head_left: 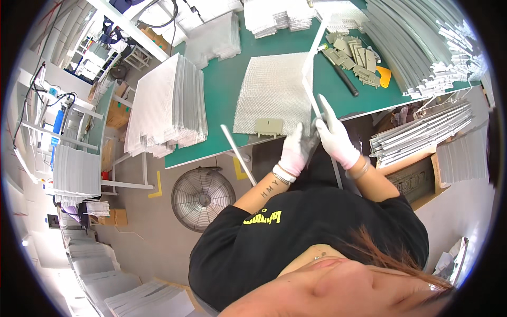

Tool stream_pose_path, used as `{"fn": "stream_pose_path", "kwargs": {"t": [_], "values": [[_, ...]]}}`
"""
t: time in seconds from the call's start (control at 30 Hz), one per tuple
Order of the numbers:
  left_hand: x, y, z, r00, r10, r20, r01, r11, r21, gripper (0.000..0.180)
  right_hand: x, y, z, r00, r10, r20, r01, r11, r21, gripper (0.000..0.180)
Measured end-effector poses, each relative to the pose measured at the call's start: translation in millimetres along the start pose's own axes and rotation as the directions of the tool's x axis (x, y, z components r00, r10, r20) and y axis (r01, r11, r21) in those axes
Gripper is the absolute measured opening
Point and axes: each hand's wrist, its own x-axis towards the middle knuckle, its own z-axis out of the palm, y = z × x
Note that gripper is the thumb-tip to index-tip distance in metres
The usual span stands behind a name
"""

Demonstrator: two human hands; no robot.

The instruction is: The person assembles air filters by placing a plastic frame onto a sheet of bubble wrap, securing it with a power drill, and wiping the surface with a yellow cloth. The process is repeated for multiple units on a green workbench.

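Observation:
My right hand [336,141], in a white glove, is closed around a thin, pale metal strip [312,95], its index finger stretched along it. The strip rises, bent, over the right edge of a mesh sheet [272,87]. My left hand [297,150], also gloved, is closed beside the right one at the strip's lower end; its fingertips are partly hidden. On the sheet's near edge lies a tan plastic piece [268,127]. Another pale strip length [236,149] slants down past the table edge behind my left forearm; whether it joins the held strip cannot be seen.
Stacked mesh sheets [169,105] stand left on the green table [224,79]. Right of the sheet are a black-handled tool [344,78], a pile of tan pieces [359,58] and an orange piece [384,77]. Bundled strips [422,47] fill the far right. A floor fan [203,199] stands below left.

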Motion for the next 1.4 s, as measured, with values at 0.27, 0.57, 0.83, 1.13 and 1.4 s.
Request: {"fn": "stream_pose_path", "kwargs": {"t": [0.27, 0.57, 0.83, 1.13, 1.4], "values": [[95.1, 15.5, 8.1, 0.998, -0.066, 0.023, 0.070, 0.976, -0.205, 0.025, 5.1, 40.0, 0.6, 0.987, 0.123, 0.102, -0.159, 0.699, 0.697, 0.057], [102.5, -2.1, 13.1, 0.997, 0.075, -0.002, -0.075, 0.993, 0.092, 0.021, -4.5, 38.0, -4.0, 0.968, 0.239, 0.069, -0.229, 0.747, 0.624, 0.058], [88.6, -5.7, 31.2, 0.996, -0.036, -0.087, 0.045, 0.993, 0.105, 0.020, 10.0, 26.5, -12.0, 0.968, 0.249, 0.042, -0.229, 0.796, 0.560, 0.057], [-4.5, 23.8, 40.7, 0.995, -0.039, 0.097, 0.014, 0.968, 0.251, 0.034, 97.0, 41.7, -33.2, 0.886, 0.309, 0.347, -0.418, 0.855, 0.306, 0.018], [-12.2, 192.0, -79.0, 0.869, 0.489, -0.076, -0.068, 0.271, 0.960, 0.053, 94.9, 41.7, -25.7, 0.873, 0.266, 0.409, -0.468, 0.694, 0.547, 0.012]]}}
